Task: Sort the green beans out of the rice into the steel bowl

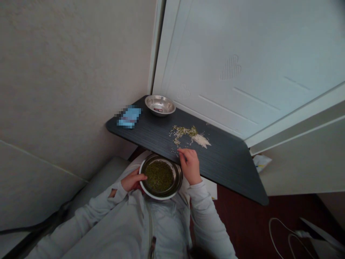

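Steady the bowl [177,175] by the near edge of the surface [229,165] with left fingers [140,177] clasping its left rim, and work lightly at the grains [201,140] beyond with right fingers [183,152] curled together, impossible to tell whether around anything.

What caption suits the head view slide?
Left hand holds a bowl of small green beans; right hand near scattered grains.
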`<state>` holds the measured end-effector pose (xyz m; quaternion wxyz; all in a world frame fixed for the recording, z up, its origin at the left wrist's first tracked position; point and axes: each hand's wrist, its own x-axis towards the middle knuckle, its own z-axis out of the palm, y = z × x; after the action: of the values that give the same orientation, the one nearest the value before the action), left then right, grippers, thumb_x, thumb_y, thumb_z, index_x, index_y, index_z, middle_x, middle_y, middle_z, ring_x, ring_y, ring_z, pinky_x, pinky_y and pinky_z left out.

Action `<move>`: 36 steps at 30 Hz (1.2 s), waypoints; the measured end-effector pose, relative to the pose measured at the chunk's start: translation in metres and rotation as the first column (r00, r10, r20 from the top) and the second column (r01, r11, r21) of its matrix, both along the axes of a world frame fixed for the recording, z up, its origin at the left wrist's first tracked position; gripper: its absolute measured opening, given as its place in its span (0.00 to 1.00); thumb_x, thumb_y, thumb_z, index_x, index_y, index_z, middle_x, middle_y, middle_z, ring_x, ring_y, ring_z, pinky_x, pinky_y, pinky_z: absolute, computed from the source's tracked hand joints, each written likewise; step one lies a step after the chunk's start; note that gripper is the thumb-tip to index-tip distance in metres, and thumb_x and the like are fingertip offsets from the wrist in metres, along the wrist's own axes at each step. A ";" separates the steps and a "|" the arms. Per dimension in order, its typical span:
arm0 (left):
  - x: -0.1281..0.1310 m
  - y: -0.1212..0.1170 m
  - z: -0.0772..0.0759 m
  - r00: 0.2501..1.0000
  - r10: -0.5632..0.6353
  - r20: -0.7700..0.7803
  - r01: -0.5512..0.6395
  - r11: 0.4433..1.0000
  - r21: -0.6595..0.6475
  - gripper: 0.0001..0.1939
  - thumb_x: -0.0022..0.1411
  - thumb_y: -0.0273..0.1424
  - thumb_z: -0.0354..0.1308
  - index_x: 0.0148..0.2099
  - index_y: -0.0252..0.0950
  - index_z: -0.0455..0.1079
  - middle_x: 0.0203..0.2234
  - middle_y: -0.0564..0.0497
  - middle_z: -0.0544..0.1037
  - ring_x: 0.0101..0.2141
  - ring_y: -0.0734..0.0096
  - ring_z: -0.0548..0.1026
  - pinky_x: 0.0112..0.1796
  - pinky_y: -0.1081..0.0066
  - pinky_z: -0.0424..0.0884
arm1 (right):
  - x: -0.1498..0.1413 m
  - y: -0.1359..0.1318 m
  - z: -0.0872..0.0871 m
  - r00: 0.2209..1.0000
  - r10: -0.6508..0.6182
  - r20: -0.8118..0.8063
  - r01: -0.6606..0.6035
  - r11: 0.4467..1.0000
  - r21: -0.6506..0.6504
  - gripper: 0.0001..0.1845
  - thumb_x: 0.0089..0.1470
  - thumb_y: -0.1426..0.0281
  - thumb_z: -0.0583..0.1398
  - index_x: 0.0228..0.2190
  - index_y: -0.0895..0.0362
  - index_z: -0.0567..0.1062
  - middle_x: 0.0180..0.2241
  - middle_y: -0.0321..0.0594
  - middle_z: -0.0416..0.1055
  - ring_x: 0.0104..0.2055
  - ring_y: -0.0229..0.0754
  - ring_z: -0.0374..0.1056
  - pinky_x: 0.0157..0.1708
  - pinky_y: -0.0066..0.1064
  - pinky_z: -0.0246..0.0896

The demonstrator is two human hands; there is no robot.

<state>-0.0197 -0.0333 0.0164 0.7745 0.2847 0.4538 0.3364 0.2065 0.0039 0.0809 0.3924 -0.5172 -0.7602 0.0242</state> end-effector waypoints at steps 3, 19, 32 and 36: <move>0.000 0.000 0.002 1.000 0.000 0.006 0.000 1.000 -0.008 0.44 0.41 0.28 0.59 0.61 0.34 0.49 0.22 0.52 0.78 0.17 0.65 0.73 0.16 0.69 0.65 | 0.001 -0.007 -0.001 1.000 0.018 -0.004 -0.018 1.000 -0.014 0.12 0.56 0.72 0.51 0.36 0.54 0.75 0.35 0.41 0.73 0.39 0.43 0.64 0.42 0.38 0.58; -0.001 0.001 -0.009 0.999 -0.023 0.041 0.022 1.000 0.015 0.46 0.41 0.28 0.61 0.62 0.29 0.45 0.18 0.53 0.76 0.16 0.66 0.72 0.15 0.71 0.65 | -0.012 -0.008 0.012 0.887 -0.205 -0.413 0.097 0.959 -0.267 0.14 0.51 0.65 0.55 0.38 0.59 0.71 0.25 0.36 0.68 0.27 0.37 0.63 0.29 0.29 0.59; -0.001 0.000 -0.010 0.999 -0.014 0.044 0.013 1.000 0.029 0.45 0.42 0.28 0.60 0.62 0.28 0.45 0.17 0.52 0.77 0.15 0.67 0.71 0.13 0.73 0.64 | -0.020 -0.011 0.001 0.938 -0.318 -0.140 0.238 0.881 -0.409 0.16 0.51 0.63 0.52 0.38 0.59 0.69 0.15 0.29 0.58 0.20 0.37 0.57 0.24 0.27 0.49; -0.002 -0.001 -0.011 0.999 -0.006 0.047 0.005 1.000 0.023 0.45 0.43 0.27 0.60 0.62 0.30 0.45 0.19 0.52 0.77 0.16 0.66 0.72 0.14 0.73 0.64 | -0.012 -0.015 0.001 0.928 -0.349 -0.133 0.271 0.874 -0.403 0.17 0.51 0.62 0.51 0.38 0.60 0.69 0.14 0.28 0.57 0.19 0.37 0.55 0.24 0.27 0.48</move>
<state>-0.0215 -0.0339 0.0051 0.7827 0.2869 0.4305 0.3460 0.1942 -0.0115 0.0821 0.3593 -0.6933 -0.6042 0.1589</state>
